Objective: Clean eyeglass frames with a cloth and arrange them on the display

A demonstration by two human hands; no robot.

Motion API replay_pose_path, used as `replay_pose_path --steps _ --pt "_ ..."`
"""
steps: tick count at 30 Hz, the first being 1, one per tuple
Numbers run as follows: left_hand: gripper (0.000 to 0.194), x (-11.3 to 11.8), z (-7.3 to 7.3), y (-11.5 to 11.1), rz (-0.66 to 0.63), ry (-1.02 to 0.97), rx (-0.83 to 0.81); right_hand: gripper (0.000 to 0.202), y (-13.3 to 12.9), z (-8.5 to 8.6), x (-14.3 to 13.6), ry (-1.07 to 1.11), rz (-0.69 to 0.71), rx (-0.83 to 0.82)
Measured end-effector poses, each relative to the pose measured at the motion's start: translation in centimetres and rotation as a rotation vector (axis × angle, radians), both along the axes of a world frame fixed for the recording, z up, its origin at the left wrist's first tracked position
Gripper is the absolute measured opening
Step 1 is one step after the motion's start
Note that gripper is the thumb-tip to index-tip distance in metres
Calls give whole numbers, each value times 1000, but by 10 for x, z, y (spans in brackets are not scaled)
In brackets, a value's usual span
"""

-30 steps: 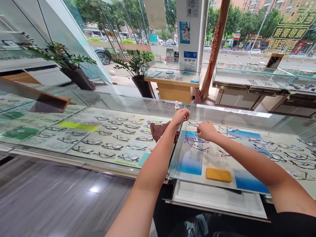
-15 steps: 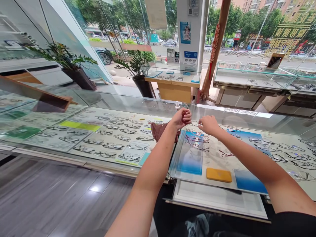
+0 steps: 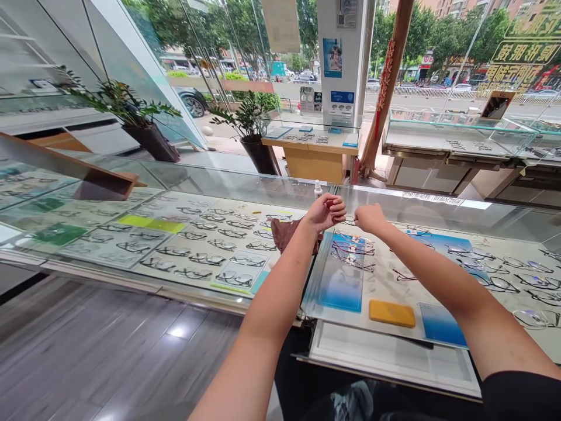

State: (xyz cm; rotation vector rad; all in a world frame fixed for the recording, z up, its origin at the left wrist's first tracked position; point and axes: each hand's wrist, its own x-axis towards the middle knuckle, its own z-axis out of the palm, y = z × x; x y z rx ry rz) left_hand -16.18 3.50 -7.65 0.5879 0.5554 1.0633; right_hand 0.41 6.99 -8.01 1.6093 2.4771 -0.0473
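Over the glass display counter, my left hand is raised with its fingers curled; what they hold, if anything, is hidden. Close to its right, my right hand is closed, its knuckles up. Thin dark eyeglasses show in the gap between both hands, seemingly in the right fingers, mostly hidden. A brown cloth lies on the counter beside my left wrist. Behind that hand stands a small white bottle. Red-framed glasses are below the hands, over a blue sheet.
Rows of glasses fill the counter to the left, more to the right. A yellow case lies near the front edge above an open white drawer. A wooden stand is at left; potted plants stand beyond.
The view has shifted slightly, moving the scene a little to the right. My right fingers look more tightly closed, and the gap between my hands is a bit narrower. The cloth and bottle stay put.
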Motion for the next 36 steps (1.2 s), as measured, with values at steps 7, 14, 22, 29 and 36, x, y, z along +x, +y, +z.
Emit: replay_pose_path --steps 7,14,22,29,36 --pt "29 1 1 -7 -20 -7 84 25 -6 26 28 125 -79 46" --pt "32 9 -10 -6 -58 111 384 20 -40 38 100 476 -169 137" --pt "28 35 -14 -21 7 259 562 16 -63 -3 140 972 55 231" --pt "23 44 -29 -21 70 423 578 18 -65 -41 128 1029 251 448" --pt "24 43 -35 -22 100 540 578 18 -79 -42 126 1019 348 582"
